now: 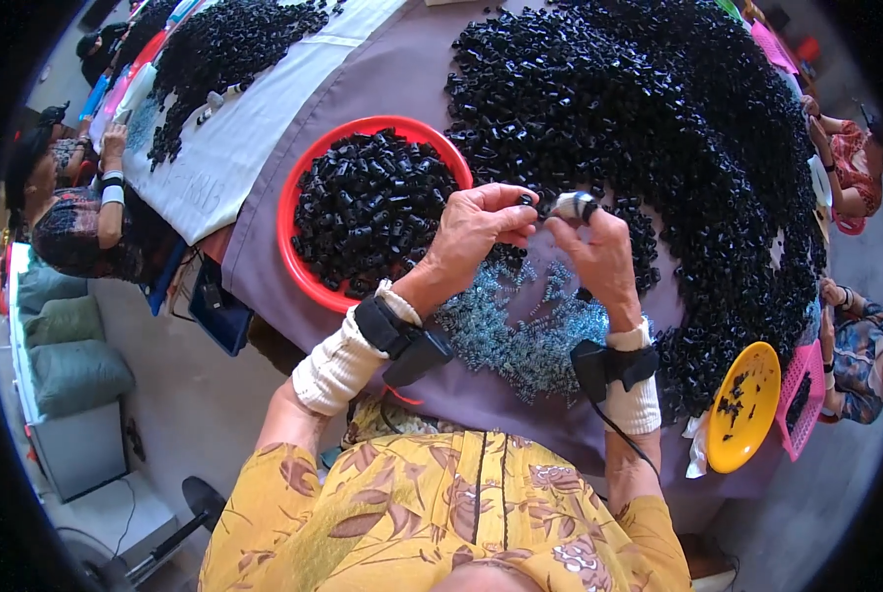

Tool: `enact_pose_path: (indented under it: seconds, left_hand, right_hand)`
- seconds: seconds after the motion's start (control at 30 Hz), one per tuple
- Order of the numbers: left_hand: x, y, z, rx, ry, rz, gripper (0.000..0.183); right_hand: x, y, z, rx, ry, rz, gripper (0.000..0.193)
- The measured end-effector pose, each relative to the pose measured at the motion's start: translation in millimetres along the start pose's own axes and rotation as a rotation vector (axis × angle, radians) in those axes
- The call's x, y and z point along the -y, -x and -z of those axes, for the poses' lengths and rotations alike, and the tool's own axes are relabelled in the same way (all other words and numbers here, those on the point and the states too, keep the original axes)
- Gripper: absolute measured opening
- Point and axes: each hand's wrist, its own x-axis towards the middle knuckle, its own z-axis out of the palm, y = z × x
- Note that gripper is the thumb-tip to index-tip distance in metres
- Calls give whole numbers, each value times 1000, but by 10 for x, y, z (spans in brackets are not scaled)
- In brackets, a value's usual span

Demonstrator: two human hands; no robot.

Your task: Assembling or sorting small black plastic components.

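Observation:
My left hand [466, 235] pinches a small black plastic part [526, 200] between thumb and fingertips. Just to the right, my right hand [604, 255] has its fingers bent together, with pale wrapping and a black band on one finger. Whatever its fingertips hold is too small to make out. The two hands face each other without touching, over the near edge of a large heap of black plastic parts [560, 89]. Below them on the purple cloth [303, 197] lies a loose pile of tiny bluish coil springs [520, 345]. A red basin [289, 232] full of black parts stands beside my left hand.
A yellow oval dish [765, 419] with a few black bits and a pink basket [805, 409] sit at the right edge. Another table with a white cloth [274, 123] and black parts is at far left. Other people [91, 222] work at both sides.

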Motion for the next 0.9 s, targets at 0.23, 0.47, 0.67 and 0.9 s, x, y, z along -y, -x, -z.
enact_pose_path:
  seconds: [0.23, 0.47, 0.67, 0.9]
  left_hand:
    - [-15, -21, -180, 83, 167, 27, 23]
    - [-76, 28, -233, 63, -38, -86, 23]
    - [-121, 6, -265, 78, -93, -127, 24]
    - [-123, 0, -268, 115, -43, -78, 22]
  right_hand:
    - [110, 30, 69, -119, -69, 87, 17]
    - [209, -43, 263, 8, 167, 274, 14]
    - [220, -88, 349, 36, 197, 299, 14]
    - [189, -93, 347, -45, 98, 316, 15]
